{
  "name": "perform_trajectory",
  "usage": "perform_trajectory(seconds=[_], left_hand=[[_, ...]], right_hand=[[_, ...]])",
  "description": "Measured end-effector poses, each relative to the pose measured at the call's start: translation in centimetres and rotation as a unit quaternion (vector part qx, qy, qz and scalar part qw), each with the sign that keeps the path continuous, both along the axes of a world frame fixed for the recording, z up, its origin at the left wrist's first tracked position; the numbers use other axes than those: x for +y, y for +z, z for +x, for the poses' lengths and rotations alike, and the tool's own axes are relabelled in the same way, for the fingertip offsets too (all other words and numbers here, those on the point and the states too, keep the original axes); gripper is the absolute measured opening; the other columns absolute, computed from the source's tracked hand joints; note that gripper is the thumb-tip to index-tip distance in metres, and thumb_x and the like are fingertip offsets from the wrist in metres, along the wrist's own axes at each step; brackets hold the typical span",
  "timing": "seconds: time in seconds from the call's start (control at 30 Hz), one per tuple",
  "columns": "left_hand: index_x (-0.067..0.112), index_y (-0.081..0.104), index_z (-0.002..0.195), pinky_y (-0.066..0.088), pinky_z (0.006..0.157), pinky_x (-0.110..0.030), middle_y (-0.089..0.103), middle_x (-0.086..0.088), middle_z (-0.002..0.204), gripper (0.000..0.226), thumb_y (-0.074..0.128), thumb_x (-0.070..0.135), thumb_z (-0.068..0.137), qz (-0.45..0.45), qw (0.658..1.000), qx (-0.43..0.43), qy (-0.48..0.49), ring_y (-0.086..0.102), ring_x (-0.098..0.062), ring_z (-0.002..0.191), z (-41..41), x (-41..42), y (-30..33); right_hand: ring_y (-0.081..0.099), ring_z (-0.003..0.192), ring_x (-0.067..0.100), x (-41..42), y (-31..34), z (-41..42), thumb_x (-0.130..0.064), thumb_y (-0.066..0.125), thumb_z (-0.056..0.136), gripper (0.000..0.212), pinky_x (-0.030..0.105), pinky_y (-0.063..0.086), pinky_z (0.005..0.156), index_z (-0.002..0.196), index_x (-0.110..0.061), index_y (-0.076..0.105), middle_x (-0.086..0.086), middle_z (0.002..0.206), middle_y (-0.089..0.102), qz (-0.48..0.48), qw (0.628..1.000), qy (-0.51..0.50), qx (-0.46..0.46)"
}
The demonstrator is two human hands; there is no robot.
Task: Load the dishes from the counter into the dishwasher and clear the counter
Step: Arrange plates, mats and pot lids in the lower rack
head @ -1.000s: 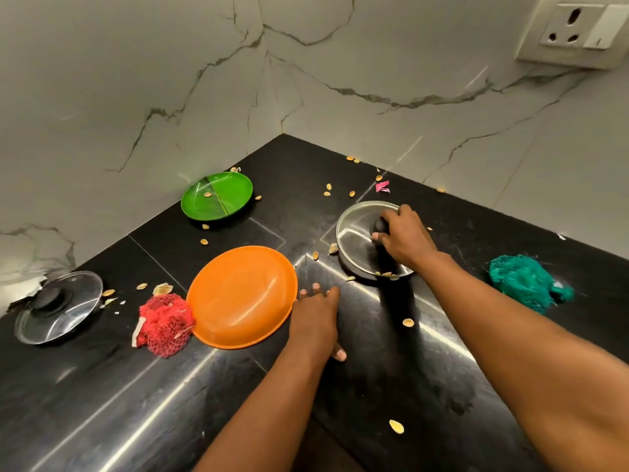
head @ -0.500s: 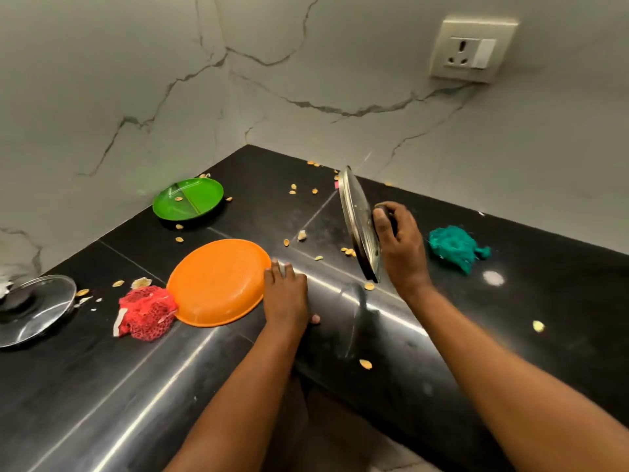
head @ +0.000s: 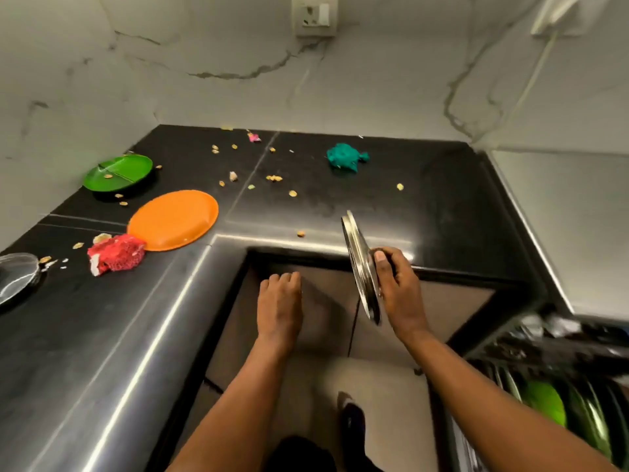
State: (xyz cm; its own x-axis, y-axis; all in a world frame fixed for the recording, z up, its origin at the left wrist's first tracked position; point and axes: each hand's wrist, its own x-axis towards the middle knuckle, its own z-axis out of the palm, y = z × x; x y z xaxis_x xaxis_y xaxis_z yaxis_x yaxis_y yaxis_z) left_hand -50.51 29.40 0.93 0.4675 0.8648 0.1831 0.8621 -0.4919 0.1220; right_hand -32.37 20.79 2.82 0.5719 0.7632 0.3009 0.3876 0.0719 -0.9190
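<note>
My right hand (head: 400, 291) grips a steel lid (head: 360, 264) by its knob, held on edge in the air just in front of the black counter (head: 442, 206). My left hand (head: 279, 306) hangs off the counter with loosely curled fingers and holds nothing. On the counter lie an orange plate (head: 173, 219), a green divided plate (head: 117, 172) and, at the far left, a glass lid (head: 15, 279). The dishwasher rack (head: 551, 396) shows at lower right with several plates standing in it, one of them green.
A red mesh scrubber (head: 115, 252) lies beside the orange plate and a teal one (head: 345, 157) near the back wall. Seeds and crumbs (head: 274, 178) are scattered over the counter. A socket (head: 315, 15) sits on the marble wall. My foot (head: 352, 417) stands on the floor below.
The steel lid was lifted off the counter, tipped on edge and carried back toward me and to the right. My left hand left the counter edge. The view swung right, revealing the dishwasher rack.
</note>
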Motion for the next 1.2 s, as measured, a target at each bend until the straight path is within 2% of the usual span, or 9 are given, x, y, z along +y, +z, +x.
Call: perform_trajectory(seconds=[0.1,0.2,0.37,0.57,0.7,0.8,0.9,1.03,1.2], left_hand=[[0.018,0.059,0.083,0.047,0.071,-0.038,0.064,-0.003,0.080,0.017,0.070,0.007,0.075,-0.026,0.999,0.023,-0.032,0.058,-0.028,0.076,-0.5,-5.3,-2.0],[0.018,0.059,0.096,0.045,0.082,-0.036,0.064,-0.003,0.096,0.010,0.056,0.011,0.089,-0.065,0.995,0.047,-0.065,0.056,-0.024,0.089,0.0,-9.7,-4.1],[0.017,0.055,0.118,0.041,0.093,-0.036,0.059,-0.005,0.121,0.026,0.049,0.015,0.093,-0.135,0.975,0.114,-0.138,0.053,-0.026,0.111,5.0,-17.6,-7.4],[0.016,0.049,0.126,0.038,0.097,-0.035,0.054,-0.005,0.129,0.032,0.051,0.023,0.095,-0.194,0.930,0.193,-0.247,0.048,-0.026,0.119,14.2,-27.9,-11.7],[0.015,0.045,0.129,0.037,0.099,-0.035,0.051,-0.007,0.131,0.041,0.056,0.034,0.094,-0.246,0.903,0.222,-0.273,0.047,-0.026,0.121,20.0,-34.9,-15.2],[0.013,0.041,0.133,0.037,0.101,-0.036,0.048,-0.010,0.136,0.053,0.060,0.039,0.091,-0.306,0.878,0.251,-0.270,0.045,-0.028,0.124,24.4,-40.7,-18.6],[0.013,0.036,0.138,0.036,0.102,-0.037,0.043,-0.010,0.140,0.066,0.066,0.042,0.087,-0.360,0.859,0.253,-0.262,0.043,-0.028,0.128,28.7,-45.4,-22.0],[0.010,0.032,0.141,0.036,0.104,-0.039,0.038,-0.010,0.145,0.078,0.072,0.042,0.082,-0.391,0.848,0.233,-0.273,0.039,-0.029,0.132,33.9,-49.0,-27.4],[0.006,0.020,0.148,0.030,0.112,-0.041,0.027,-0.014,0.153,0.097,0.076,0.043,0.078,-0.393,0.842,0.241,-0.281,0.026,-0.031,0.141,38.5,-50.7,-35.4]], right_hand=[[0.061,0.095,0.013,-7.6,-2.8,-0.7,-0.049,0.044,0.094,0.039,0.031,0.049,0.086,0.109,-0.018,0.063,-0.002,0.100,0.066,-0.054,0.997,-0.037,0.037],[0.061,0.098,0.010,-14.7,-5.1,-0.8,-0.039,0.048,0.098,0.024,0.025,0.047,0.087,0.108,-0.022,0.063,-0.005,0.101,0.065,-0.097,0.991,-0.071,0.065],[0.060,0.097,0.006,-27.6,-8.9,1.0,-0.028,0.051,0.100,0.015,0.021,0.045,0.081,0.106,-0.024,0.064,-0.004,0.102,0.066,-0.165,0.965,-0.163,0.119],[0.061,0.102,0.011,-41.7,-13.0,6.2,-0.029,0.052,0.099,0.016,0.030,0.048,0.087,0.109,-0.027,0.064,-0.002,0.105,0.067,-0.212,0.915,-0.286,0.189],[0.062,0.100,0.016,-50.3,-16.0,11.2,-0.058,0.045,0.091,0.038,0.048,0.052,0.086,0.109,-0.031,0.064,-0.006,0.104,0.067,-0.259,0.885,-0.326,0.206],[0.062,0.095,0.015,-55.8,-18.2,16.4,-0.062,0.040,0.088,0.042,0.047,0.053,0.082,0.105,-0.033,0.065,-0.007,0.099,0.067,-0.279,0.872,-0.344,0.209],[0.062,0.084,0.018,-59.5,-20.7,21.3,-0.059,0.039,0.092,0.042,0.039,0.051,0.077,0.108,-0.030,0.065,-0.003,0.093,0.067,-0.311,0.853,-0.363,0.211],[0.054,0.063,0.014,-61.7,-25.8,26.9,-0.039,0.040,0.103,0.028,0.026,0.043,0.059,0.099,-0.021,0.061,0.009,0.075,0.061,-0.344,0.840,-0.368,0.199],[0.061,0.084,0.027,-61.3,-34.0,31.3,-0.049,0.032,0.099,0.039,0.047,0.051,0.078,0.105,-0.022,0.059,0.006,0.091,0.064,-0.415,0.834,-0.321,0.170]])
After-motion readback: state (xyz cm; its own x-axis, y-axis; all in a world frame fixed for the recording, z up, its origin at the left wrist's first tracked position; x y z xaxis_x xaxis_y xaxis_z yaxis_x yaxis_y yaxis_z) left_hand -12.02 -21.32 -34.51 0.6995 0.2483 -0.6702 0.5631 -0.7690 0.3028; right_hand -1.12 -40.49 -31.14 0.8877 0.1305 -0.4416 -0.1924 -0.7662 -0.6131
